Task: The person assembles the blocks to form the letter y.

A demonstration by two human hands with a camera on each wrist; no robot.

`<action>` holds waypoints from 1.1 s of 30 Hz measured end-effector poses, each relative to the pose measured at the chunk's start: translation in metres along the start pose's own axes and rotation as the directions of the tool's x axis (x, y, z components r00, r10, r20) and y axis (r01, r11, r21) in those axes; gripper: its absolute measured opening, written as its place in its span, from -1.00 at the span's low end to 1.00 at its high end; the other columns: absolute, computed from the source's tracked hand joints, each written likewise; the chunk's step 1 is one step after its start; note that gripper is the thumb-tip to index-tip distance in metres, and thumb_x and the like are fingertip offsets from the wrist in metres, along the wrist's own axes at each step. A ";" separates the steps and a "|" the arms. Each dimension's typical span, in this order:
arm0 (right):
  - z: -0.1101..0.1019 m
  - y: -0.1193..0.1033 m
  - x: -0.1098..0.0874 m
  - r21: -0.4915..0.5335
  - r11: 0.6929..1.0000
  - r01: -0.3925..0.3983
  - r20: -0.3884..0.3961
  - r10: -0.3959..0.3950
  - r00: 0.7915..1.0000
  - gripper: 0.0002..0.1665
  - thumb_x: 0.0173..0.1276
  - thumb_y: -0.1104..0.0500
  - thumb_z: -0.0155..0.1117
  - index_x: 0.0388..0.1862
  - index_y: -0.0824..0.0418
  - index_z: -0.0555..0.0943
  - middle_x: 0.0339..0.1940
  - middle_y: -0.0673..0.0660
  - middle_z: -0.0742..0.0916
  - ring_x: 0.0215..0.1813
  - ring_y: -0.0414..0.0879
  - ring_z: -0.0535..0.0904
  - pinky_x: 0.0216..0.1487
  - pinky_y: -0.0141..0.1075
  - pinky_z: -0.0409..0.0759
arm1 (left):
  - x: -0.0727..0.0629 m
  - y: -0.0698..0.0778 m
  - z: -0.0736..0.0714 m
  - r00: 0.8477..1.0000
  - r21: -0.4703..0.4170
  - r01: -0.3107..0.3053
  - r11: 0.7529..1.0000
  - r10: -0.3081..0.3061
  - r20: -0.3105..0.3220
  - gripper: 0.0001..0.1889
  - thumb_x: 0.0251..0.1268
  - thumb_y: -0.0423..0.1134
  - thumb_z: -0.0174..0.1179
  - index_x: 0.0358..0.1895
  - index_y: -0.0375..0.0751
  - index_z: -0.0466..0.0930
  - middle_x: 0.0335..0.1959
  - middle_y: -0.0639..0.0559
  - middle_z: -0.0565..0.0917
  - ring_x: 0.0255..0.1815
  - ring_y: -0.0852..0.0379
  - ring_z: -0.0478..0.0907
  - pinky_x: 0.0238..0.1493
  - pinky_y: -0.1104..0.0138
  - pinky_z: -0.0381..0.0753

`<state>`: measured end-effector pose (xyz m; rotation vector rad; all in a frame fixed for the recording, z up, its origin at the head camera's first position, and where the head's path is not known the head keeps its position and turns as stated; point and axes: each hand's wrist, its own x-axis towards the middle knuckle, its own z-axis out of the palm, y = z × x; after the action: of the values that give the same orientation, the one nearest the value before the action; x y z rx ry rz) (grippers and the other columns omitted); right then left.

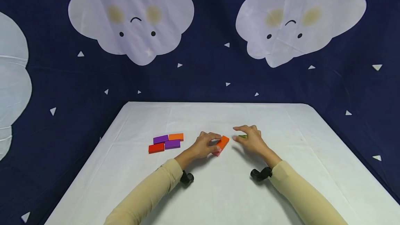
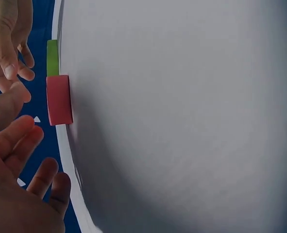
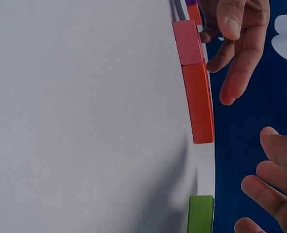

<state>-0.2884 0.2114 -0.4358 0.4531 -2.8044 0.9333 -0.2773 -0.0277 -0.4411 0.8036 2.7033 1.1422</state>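
Note:
An orange block (image 1: 223,142) and a pink block (image 1: 216,153) lie end to end on the white table, set at a slant. My left hand (image 1: 203,145) hovers beside them, thumb and fingers spread; the right wrist view shows its fingertips apart from the pink block (image 3: 188,42) and the orange block (image 3: 199,104). Farther right is a green block (image 1: 242,136), partly hidden by my right hand (image 1: 251,141). That hand is held with fingers apart, near the green block (image 3: 200,214) and gripping nothing. The left wrist view has the pink block (image 2: 59,99) hiding the orange one.
Left of my hands, a purple block (image 1: 160,139), an orange block (image 1: 176,136), a red block (image 1: 156,148) and a second purple block (image 1: 172,144) lie grouped in two rows. A dark blue cloth (image 1: 203,79) with clouds hangs behind the white table (image 1: 218,197).

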 end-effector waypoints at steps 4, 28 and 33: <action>-0.003 0.003 -0.002 0.009 1.000 0.008 -0.015 -0.008 1.000 -0.50 0.23 0.04 0.32 0.14 0.15 0.58 0.14 0.19 0.65 0.03 0.13 0.38 0.03 0.01 0.13 | 0.001 0.001 -0.001 0.999 0.003 0.009 1.000 -0.009 0.034 -0.55 0.23 -0.16 0.23 0.22 -0.02 0.50 0.27 0.11 0.51 0.09 0.06 0.31 0.13 0.18 0.23; -0.014 0.026 -0.004 0.034 0.997 -0.067 -0.036 0.068 0.997 -0.48 0.22 0.04 0.32 0.15 0.18 0.56 0.16 0.27 0.61 0.01 0.15 0.38 0.00 -0.02 0.14 | 0.006 0.000 0.002 0.994 0.022 -0.034 0.999 0.032 0.101 -0.61 0.26 -0.25 0.18 0.18 -0.10 0.55 0.28 0.10 0.50 0.12 0.05 0.30 0.17 0.16 0.16; -0.018 0.029 -0.003 0.020 0.997 -0.080 -0.024 0.081 0.996 -0.48 0.24 0.02 0.30 0.16 0.18 0.56 0.17 0.29 0.60 0.02 0.17 0.38 0.00 -0.02 0.15 | 0.006 0.000 0.003 0.993 0.070 -0.033 0.997 0.025 0.119 -0.61 0.29 -0.24 0.15 0.20 -0.09 0.53 0.30 0.15 0.47 0.14 0.07 0.29 0.13 0.20 0.16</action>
<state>-0.2944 0.2451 -0.4390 0.3308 -2.8124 0.9759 -0.2817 -0.0226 -0.4420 0.8935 2.6568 0.9756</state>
